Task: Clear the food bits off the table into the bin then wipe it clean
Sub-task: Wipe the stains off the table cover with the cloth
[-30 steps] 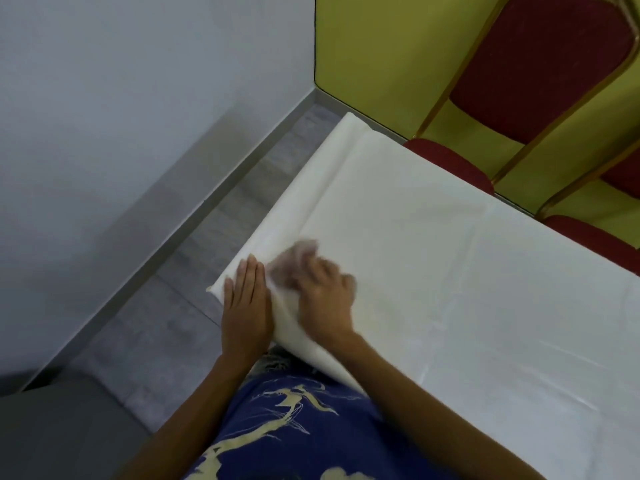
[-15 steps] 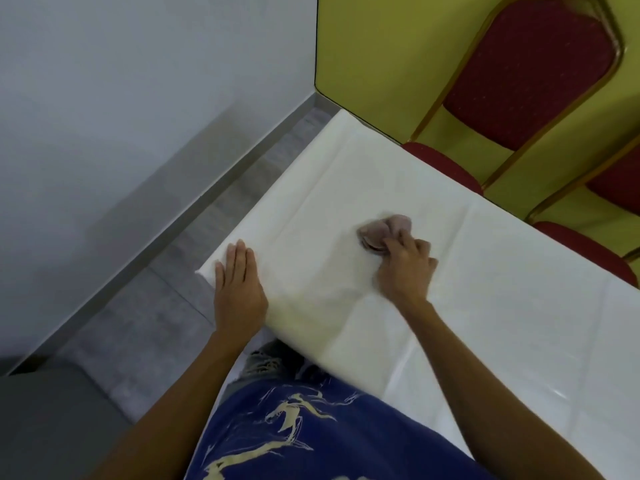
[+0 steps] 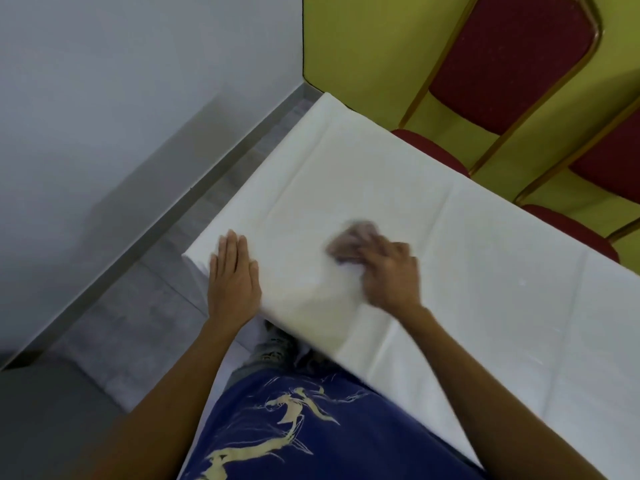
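Pinkish cloth (image 3: 349, 239) blurred, axis unclear | right hand (image 3: 391, 275) grip curled round it | left hand (image 3: 233, 275) flat on table (image 3: 485, 271)

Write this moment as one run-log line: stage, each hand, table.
stage: wiping | left hand: flat on white tablecloth near its corner | right hand: holds brownish cloth on tablecloth, motion-blurred

two red chairs (image 3: 512, 60) against yellow wall (image 3: 363, 46).
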